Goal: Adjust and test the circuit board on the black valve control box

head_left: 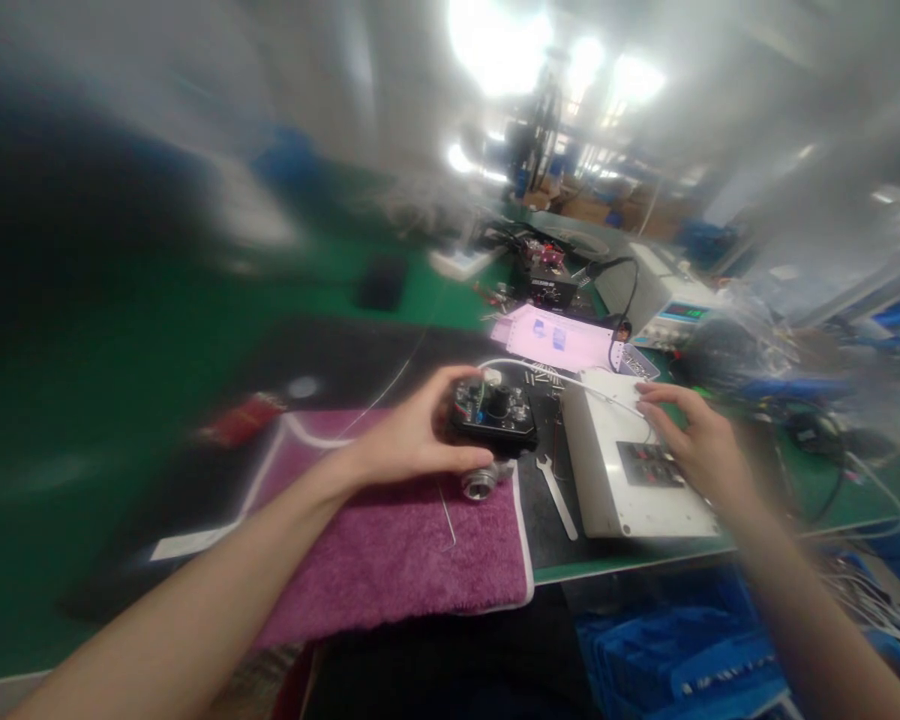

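My left hand [427, 430] is closed around a black camera module [495, 425] with an exposed circuit board and a dark round lens mount on top. A metal threaded fitting [480, 484] sticks out beneath it, above the purple towel [397, 550]. From the module's white connector, a thin white cable [547, 372] runs right to my right hand [682, 430]. The thumb and forefinger of that hand pinch together at the cable's end, over a white box [607, 430] with a dark switch panel [649, 465].
An open-end wrench [557, 497] lies between towel and box, and a hex key [448, 520] rests on the towel. Loose screws [544, 374] and pink papers [562, 338] are behind. A power supply [667, 300] stands at the back right. Blue bins [675, 650] sit below the table edge.
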A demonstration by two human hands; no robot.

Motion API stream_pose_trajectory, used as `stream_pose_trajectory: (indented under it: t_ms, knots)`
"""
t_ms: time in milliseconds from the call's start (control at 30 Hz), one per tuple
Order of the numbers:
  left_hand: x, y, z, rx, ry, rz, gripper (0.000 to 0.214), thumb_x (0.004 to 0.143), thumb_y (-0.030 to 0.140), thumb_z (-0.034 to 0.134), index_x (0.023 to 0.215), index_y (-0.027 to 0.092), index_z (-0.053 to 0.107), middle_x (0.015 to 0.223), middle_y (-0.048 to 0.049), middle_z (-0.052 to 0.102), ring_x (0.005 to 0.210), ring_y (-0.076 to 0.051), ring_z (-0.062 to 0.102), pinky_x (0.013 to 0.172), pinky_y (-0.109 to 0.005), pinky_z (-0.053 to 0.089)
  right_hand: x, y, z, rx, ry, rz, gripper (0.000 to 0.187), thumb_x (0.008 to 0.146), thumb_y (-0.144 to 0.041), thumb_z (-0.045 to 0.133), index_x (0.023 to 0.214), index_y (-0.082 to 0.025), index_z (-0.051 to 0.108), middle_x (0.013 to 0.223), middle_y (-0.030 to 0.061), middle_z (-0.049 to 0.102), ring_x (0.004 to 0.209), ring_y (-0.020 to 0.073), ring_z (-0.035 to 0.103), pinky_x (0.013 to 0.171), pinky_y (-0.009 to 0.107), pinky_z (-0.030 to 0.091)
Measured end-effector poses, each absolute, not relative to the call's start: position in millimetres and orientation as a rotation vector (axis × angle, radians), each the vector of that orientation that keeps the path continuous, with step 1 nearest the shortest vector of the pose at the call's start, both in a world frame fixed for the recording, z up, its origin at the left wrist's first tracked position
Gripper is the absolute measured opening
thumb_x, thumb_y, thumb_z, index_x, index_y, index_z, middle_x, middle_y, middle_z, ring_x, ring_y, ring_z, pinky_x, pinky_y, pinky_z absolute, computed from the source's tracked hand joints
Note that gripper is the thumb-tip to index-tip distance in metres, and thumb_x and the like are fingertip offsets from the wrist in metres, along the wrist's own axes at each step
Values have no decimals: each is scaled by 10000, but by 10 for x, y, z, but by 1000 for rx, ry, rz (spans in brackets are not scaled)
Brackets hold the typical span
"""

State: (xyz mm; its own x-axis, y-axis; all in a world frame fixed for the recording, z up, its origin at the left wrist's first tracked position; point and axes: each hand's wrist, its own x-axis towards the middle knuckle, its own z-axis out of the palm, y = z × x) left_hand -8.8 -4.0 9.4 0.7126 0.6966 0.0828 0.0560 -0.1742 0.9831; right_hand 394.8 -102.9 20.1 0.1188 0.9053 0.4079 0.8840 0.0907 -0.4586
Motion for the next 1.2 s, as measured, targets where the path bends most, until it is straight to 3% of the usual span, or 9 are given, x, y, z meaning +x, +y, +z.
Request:
stream_pose_trajectory:
  t_ms: [1200]
  knots:
    - [-95,-38,46,1657,580,655,909,788,371,902,1507,291,351,1424,-111,622,1312,-297,637,1160,-507,478,3923,-1037,195,-1764,-1696,74,279,1014,-515,617,1152,-286,696,1274,-6,690,1180,236,659,1103,393,458]
